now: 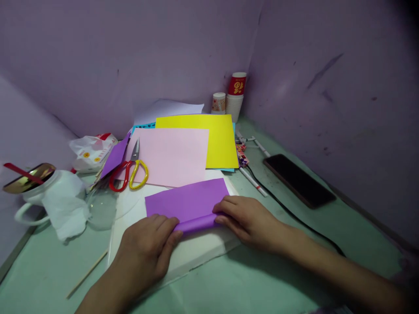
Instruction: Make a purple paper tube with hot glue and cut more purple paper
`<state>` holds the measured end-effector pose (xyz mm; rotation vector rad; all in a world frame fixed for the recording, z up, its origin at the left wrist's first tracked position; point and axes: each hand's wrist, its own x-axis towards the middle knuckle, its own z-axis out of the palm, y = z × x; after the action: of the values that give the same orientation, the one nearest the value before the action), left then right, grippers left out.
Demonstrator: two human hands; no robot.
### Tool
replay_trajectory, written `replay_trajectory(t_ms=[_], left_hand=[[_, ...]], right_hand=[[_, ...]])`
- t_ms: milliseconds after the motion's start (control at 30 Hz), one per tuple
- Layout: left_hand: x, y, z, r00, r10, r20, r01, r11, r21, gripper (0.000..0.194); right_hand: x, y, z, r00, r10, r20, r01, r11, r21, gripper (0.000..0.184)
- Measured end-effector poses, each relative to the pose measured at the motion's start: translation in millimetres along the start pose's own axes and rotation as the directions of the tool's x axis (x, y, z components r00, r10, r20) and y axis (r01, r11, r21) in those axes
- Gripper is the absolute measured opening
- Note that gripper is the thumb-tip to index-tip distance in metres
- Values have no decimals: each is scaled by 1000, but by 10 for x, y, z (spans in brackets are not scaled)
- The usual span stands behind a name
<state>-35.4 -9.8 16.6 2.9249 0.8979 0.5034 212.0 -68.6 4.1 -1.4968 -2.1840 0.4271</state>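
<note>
A sheet of purple paper [190,199] lies before me with its near edge curled into a roll. My left hand [149,244] grips the left end of that roll, thumb below and fingers on top. At the right end, my right hand [244,220] pinches the roll the same way. Beneath the paper is a white board or pad [183,257]. Just beyond, a pink sheet [176,152] carries scissors [132,168] with one red and one yellow handle. A yellow sheet [221,141] lies partly under the pink one.
On the left stand a white mug [37,196] with tissue over it and a thin wooden stick [87,274]. A phone [298,179] and black cable [294,213] lie on the right. Stacked paper cups [235,102] stand in the back corner, near a plastic bag [93,152] farther left.
</note>
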Motion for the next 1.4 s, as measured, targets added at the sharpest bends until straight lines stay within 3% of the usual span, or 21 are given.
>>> replay_trajectory(t_ms=[67,200,400,500,700,833,1033,1167,1267,1400], left_hand=[[59,-10,-28,983,-138,120,139,990,3,26],[221,-24,-85,882,-354,313,356,933,51,39],[338,-62,-61,756,-556,347,522,831,194,44],[332,-56,-10,773,-579,261,527,814,243,38],[321,-112,130,901,-433,-3,419,870,261,32],[319,-187,191,955,-294,-48,297,929,222,29],[246,-143,145,958,-133,-252,187,962,201,13],[150,-78,68,941,87,-326,-23,980,197,9],[70,-48,40,939,230,-255,-192,967,166,22],[-3,-32,56,953,257,-160,-230,958,169,40]], right_hand=[[84,20,-37,999,31,41,-31,999,8,21],[257,27,-82,992,102,73,-101,995,-12,26],[457,-16,-112,960,267,79,-238,934,-266,37],[517,-38,-114,959,273,70,-240,922,-304,38],[610,-6,-26,954,297,-42,-293,888,-356,31],[623,73,58,973,211,-92,-229,928,-292,27],[488,108,94,967,-82,-240,-23,914,-404,32],[362,115,138,924,-222,-311,59,887,-457,38],[293,139,167,893,-283,-350,90,875,-476,42],[227,118,112,889,-348,-298,166,850,-499,45]])
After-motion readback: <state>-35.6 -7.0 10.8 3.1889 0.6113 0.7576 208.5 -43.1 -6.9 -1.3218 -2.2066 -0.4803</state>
